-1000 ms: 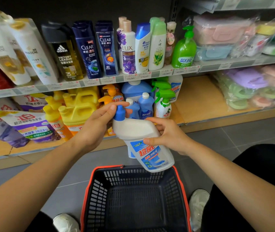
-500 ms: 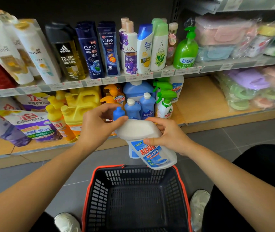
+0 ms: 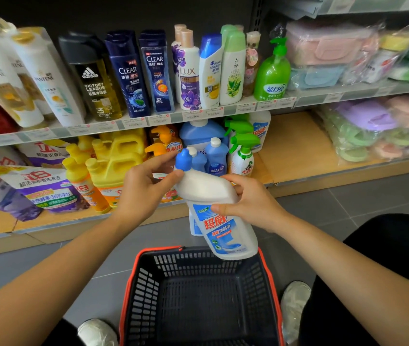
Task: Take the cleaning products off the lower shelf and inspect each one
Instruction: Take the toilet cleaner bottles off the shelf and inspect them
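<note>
Just above basket rim, bottle gripped by right hand, left hand pinching neck.

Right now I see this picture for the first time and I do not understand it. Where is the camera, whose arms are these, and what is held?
There is no machine here. A person wears one wide-angle camera on the head, so you look forward and down along that person's own two arms. The right hand grips the body of a white bottle with a blue cap, and its thumb lies on the label. The fingers of the left hand curl round the bottle's neck by the cap. The bottle is tilted above a black basket with a red rim. Behind it, the lower shelf carries yellow jugs, blue bottles and green-topped spray bottles. The upper shelf holds shampoo bottles.
</note>
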A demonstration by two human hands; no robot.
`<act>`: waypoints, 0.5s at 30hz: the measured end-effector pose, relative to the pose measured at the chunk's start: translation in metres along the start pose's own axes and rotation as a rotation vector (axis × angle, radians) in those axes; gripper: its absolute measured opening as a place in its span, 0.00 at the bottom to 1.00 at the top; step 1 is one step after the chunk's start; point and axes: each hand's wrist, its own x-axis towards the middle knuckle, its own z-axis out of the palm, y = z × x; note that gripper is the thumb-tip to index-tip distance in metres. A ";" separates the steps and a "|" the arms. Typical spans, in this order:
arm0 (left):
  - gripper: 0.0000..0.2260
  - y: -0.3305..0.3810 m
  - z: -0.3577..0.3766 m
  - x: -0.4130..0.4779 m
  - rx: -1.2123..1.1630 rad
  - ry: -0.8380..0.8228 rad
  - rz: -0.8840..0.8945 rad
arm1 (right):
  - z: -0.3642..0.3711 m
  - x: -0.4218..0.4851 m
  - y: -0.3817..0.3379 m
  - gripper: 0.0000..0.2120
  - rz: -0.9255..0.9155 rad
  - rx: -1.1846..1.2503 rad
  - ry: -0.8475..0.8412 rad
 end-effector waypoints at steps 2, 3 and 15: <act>0.21 -0.005 0.003 0.000 -0.083 -0.115 -0.044 | -0.002 0.001 -0.001 0.23 0.016 0.097 0.029; 0.23 -0.007 0.006 -0.002 -0.104 -0.165 -0.080 | -0.003 0.001 -0.003 0.22 0.026 0.159 0.044; 0.21 -0.030 0.036 -0.033 -0.267 -0.501 -0.351 | -0.006 0.002 -0.021 0.29 0.123 0.636 0.256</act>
